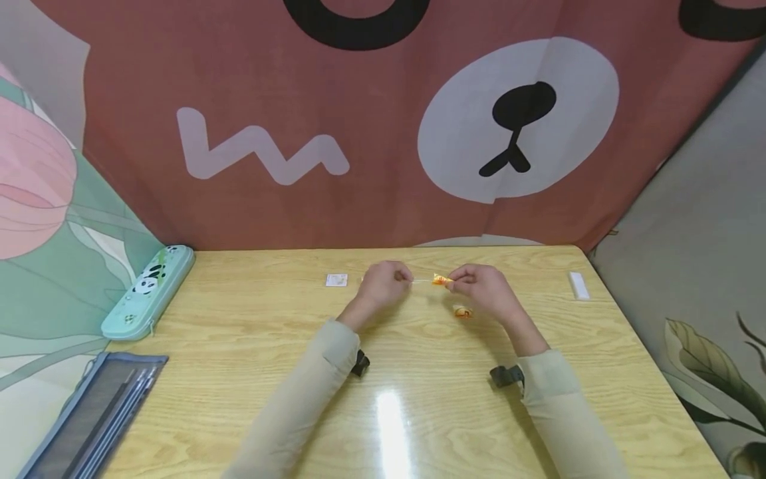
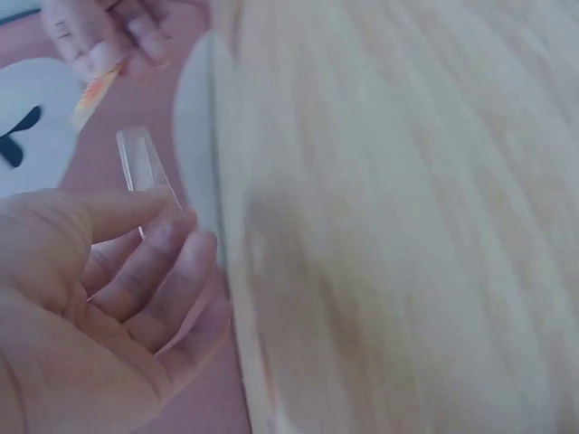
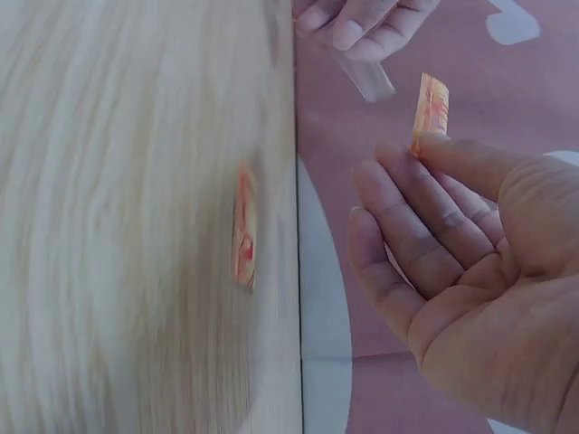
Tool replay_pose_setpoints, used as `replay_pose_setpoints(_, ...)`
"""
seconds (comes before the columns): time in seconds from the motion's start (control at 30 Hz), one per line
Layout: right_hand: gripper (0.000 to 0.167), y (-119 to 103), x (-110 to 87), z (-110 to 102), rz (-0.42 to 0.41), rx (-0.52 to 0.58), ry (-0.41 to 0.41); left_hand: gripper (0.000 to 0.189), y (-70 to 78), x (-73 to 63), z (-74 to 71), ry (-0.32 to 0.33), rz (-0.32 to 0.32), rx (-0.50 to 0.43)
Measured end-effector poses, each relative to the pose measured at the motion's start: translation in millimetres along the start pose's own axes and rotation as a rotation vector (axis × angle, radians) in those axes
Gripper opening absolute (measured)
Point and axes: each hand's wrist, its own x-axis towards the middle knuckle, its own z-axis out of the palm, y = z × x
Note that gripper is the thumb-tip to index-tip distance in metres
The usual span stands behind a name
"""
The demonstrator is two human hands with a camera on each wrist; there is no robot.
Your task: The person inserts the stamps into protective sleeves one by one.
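Note:
My left hand (image 1: 384,283) pinches a clear, thin plastic piece (image 2: 137,161) between thumb and fingers; its far end points toward the right hand. Between the thumb and fingers of my right hand (image 1: 485,287) is a small orange-and-yellow wrapped packet (image 3: 432,104). In both wrist views a small gap separates the plastic piece from this packet. Both hands are above the far part of the table. A second orange packet (image 1: 463,311) lies on the wood below the right hand, and it also shows in the right wrist view.
On the wooden table (image 1: 251,372), a small printed white card (image 1: 336,280) lies left of the hands. A white block (image 1: 579,286) is at the far right. Along the left edge are a mint panda pencil case (image 1: 148,293) and a mesh pouch (image 1: 98,406) holding several long, thin items.

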Motion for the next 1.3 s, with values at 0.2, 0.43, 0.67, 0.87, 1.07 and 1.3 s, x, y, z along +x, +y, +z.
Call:
replay_pose_setpoints(0.2,0.023,-4.8,1.3,-0.7,0.052,0.192,0.005,0.017,-0.4,-10.8,-22.7,-0.009,-0.054,-0.237)
replay_pose_setpoints(0.43,0.046,-11.9,2.4,2.5,0.036,0.299,-0.005,0.028,-3.3,-20.8,-39.8,-0.041,-0.090,-0.495)
replay_pose_setpoints(0.67,0.036,-17.0,5.3,10.6,0.034,0.387,0.007,0.028,-12.2,-27.5,-40.8,-0.025,-0.084,-0.612)
replay_pose_setpoints(0.87,0.030,-18.3,5.7,15.8,0.022,0.454,0.003,0.024,-17.1,-33.1,-41.2,-0.019,-0.124,-0.655)
replay_pose_setpoints(1.07,0.026,-18.4,6.8,22.7,0.044,0.472,0.022,0.024,-21.1,-35.8,-39.9,-0.003,-0.143,-0.681)
replay_pose_setpoints(1.3,0.022,-21.3,7.1,26.1,0.046,0.458,0.030,0.024,-23.1,-38.9,-39.0,0.012,-0.184,-0.702)
